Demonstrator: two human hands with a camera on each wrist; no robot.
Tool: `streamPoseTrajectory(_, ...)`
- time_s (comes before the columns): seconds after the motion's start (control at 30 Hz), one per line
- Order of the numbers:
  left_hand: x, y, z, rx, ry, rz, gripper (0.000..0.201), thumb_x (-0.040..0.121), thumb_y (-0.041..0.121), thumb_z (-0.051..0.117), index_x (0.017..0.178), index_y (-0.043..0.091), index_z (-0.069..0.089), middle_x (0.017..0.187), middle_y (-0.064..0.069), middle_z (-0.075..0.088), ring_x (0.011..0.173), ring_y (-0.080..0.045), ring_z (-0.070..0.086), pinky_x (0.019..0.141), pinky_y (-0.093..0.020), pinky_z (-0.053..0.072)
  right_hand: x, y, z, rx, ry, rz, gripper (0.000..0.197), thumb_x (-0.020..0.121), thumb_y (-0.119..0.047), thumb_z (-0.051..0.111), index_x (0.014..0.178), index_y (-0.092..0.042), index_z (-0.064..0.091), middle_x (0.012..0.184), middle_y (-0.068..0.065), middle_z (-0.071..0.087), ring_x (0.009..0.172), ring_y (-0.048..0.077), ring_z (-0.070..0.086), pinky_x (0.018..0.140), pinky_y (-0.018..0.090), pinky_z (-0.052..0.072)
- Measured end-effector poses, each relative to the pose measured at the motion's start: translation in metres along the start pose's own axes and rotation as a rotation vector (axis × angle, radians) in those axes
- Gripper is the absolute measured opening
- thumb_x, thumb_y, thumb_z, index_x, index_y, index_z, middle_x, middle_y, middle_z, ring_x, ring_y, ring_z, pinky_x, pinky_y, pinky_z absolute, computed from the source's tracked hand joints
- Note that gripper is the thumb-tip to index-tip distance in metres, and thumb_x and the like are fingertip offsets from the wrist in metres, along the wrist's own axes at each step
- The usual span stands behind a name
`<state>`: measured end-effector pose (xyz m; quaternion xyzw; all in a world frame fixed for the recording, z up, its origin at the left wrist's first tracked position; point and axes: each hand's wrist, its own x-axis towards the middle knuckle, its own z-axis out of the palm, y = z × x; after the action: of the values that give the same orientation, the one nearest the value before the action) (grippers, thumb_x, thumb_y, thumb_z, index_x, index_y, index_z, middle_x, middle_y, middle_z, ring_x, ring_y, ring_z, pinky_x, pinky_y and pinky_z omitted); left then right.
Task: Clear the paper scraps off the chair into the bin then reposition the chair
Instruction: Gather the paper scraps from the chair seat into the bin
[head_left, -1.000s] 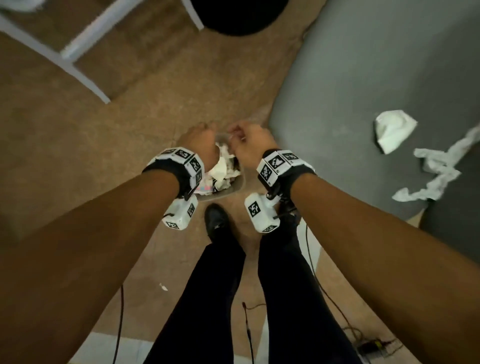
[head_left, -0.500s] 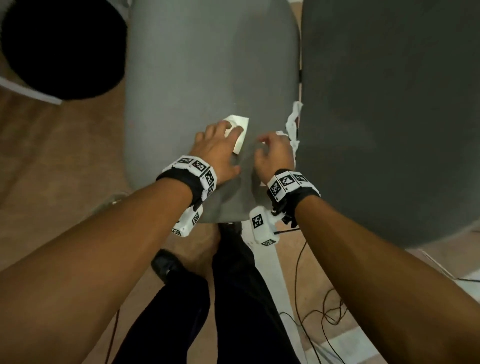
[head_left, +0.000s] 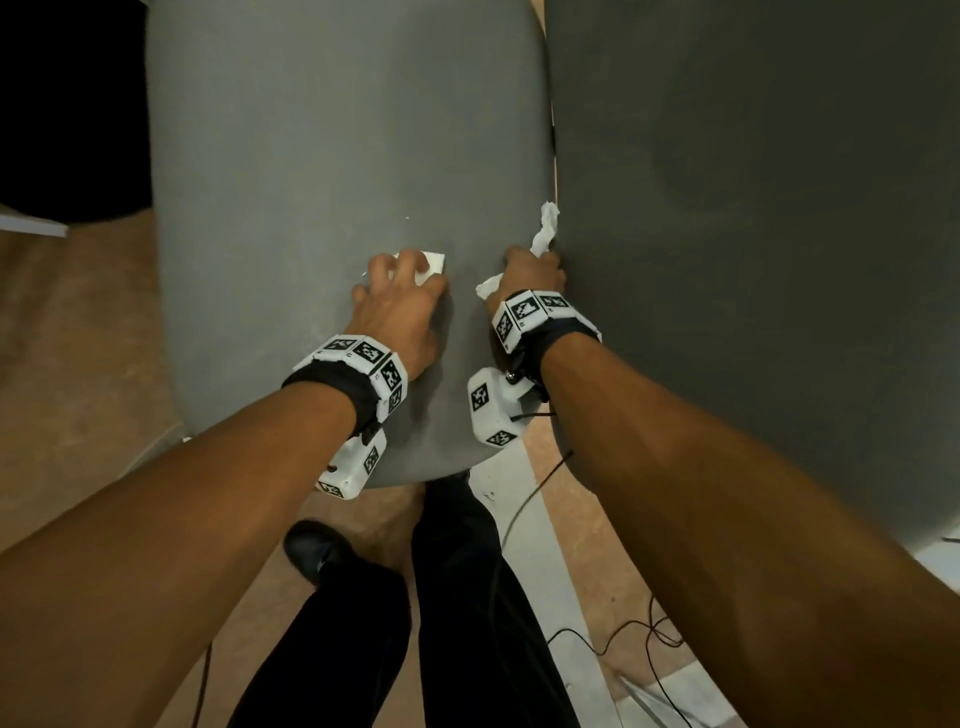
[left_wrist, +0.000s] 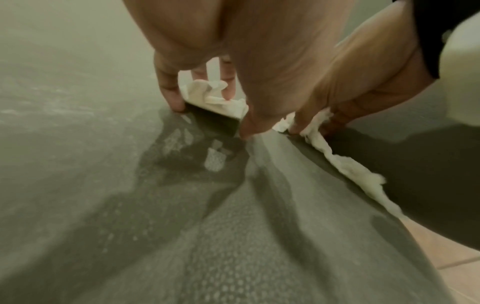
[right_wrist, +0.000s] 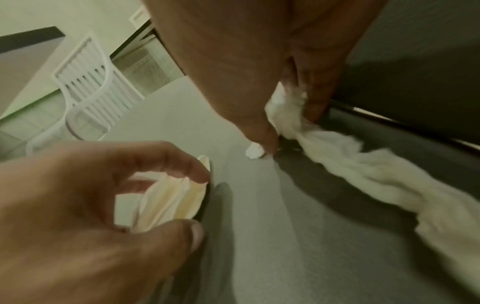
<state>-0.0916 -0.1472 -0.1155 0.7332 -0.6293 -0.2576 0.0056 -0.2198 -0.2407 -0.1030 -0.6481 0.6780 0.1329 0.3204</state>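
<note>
Paper scraps are what both my hands are on, each working its own piece on the grey chair seat. Taking that seat as the landmark: my left hand sits over its middle, toward the near edge, fingers curled down around the folded white scrap. The left wrist view shows my fingertips planted on the fabric either side of the scrap, thumb closing in under it, so I am pinching it up off the cloth rather than sliding it. My right hand is at the seat's right edge, where it meets the darker grey cushion beside it. There the long twisted strip lies along the seam, and my fingers are bunched tight around its upper part; one end pokes out above my knuckles and the rest trails back along the edge toward me. I judge I grip it at the seam because the strip has settled into that crease and needs pulling out.

Both scraps look soft and light, likely to tear if yanked, so a gathered grip suits them. The bin is not in view from here. Judging by this, clearing is partly done: these two pieces remain on the seat, and moving the chair has not begun.
</note>
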Motion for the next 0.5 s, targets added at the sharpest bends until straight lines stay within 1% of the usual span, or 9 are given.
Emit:
streamPoseTrajectory(0.1,0.001,0.001,0.003,-0.127,0.089,0.011,0.03,0.08,0.013,0.064,0.11,0.018,0.06,0.141,-0.006,0.037,0.128,-0.035,0.029,0.096,-0.055,0.041,0.003,0.003,-0.011,-0.051,0.011,-0.023,0.033,0.092,-0.014,0.063,0.124,-0.007,0.063,0.146,0.024,0.041,0.129,0.038,0.049,0.105,0.038,0.042)
streamPoseTrajectory(0.17,-0.002,0.008,0.003,-0.202,0.114,0.02,0.03,0.078,0.028,0.068,0.106,0.02,0.059,0.14,-0.004,0.037,0.13,-0.032,0.027,0.101,-0.051,0.038,0.005,0.007,-0.014,-0.017,0.006,-0.023,0.034,0.094,-0.013,0.057,0.127,-0.004,0.059,0.136,0.02,0.054,0.124,0.036,0.054,0.098,0.037,0.046)
streamPoseTrajectory(0.2,-0.005,0.013,0.003,-0.225,0.101,0.028,0.038,0.074,0.039,0.069,0.106,0.021,0.058,0.141,-0.004,0.035,0.131,-0.031,0.026,0.104,-0.048,0.036,0.005,0.008,-0.015,0.034,0.005,-0.011,0.034,0.094,-0.014,0.057,0.127,-0.004,0.059,0.13,0.018,0.059,0.121,0.034,0.057,0.093,0.034,0.048)
streamPoseTrajectory(0.27,-0.01,0.024,0.004,-0.234,0.078,0.047,0.053,0.069,0.056,0.067,0.109,0.022,0.057,0.142,-0.004,0.033,0.133,-0.029,0.024,0.106,-0.044,0.031,0.005,0.009,-0.017,0.146,-0.018,0.009,0.032,0.092,-0.025,0.064,0.116,-0.004,0.063,0.107,0.01,0.069,0.107,0.03,0.065,0.076,0.022,0.05)
streamPoseTrajectory(0.3,-0.013,0.03,0.006,-0.217,0.068,0.052,0.056,0.07,0.058,0.064,0.112,0.021,0.056,0.143,-0.006,0.033,0.133,-0.03,0.024,0.106,-0.045,0.031,0.004,0.01,-0.018,0.198,-0.046,0.004,0.031,0.09,-0.034,0.066,0.101,-0.005,0.067,0.09,0.005,0.07,0.097,0.028,0.068,0.072,0.02,0.049)
streamPoseTrajectory(0.37,-0.015,0.04,0.012,-0.139,0.035,0.038,0.058,0.075,0.054,0.054,0.12,0.018,0.054,0.145,-0.009,0.032,0.134,-0.034,0.026,0.104,-0.05,0.033,0.0,0.012,-0.02,0.304,-0.134,0.012,0.045,0.087,-0.053,0.064,0.073,-0.01,0.067,0.067,0.001,0.067,0.082,0.028,0.07,0.081,0.027,0.053)
streamPoseTrajectory(0.4,-0.016,0.045,0.015,-0.093,0.016,0.025,0.06,0.076,0.054,0.049,0.123,0.017,0.053,0.145,-0.011,0.033,0.134,-0.035,0.027,0.102,-0.051,0.034,-0.002,0.013,-0.021,0.329,-0.17,0.025,0.05,0.085,-0.058,0.063,0.066,-0.012,0.067,0.063,0.001,0.069,0.078,0.028,0.072,0.086,0.033,0.056)
streamPoseTrajectory(0.43,-0.015,0.049,0.017,-0.056,0.0,0.01,0.06,0.077,0.054,0.046,0.125,0.017,0.052,0.144,-0.011,0.033,0.133,-0.036,0.028,0.1,-0.051,0.034,-0.003,0.015,-0.021,0.32,-0.192,0.032,0.052,0.084,-0.06,0.063,0.064,-0.012,0.068,0.062,0.001,0.07,0.075,0.027,0.073,0.087,0.038,0.057)
streamPoseTrajectory(0.5,-0.011,0.052,0.019,-0.035,-0.01,0.001,0.053,0.083,0.053,0.051,0.126,0.021,0.053,0.14,-0.009,0.036,0.13,-0.035,0.03,0.098,-0.051,0.035,-0.006,0.017,-0.021,0.306,-0.203,0.049,0.046,0.082,-0.054,0.064,0.064,-0.012,0.07,0.062,0.004,0.072,0.073,0.03,0.074,0.083,0.046,0.06)
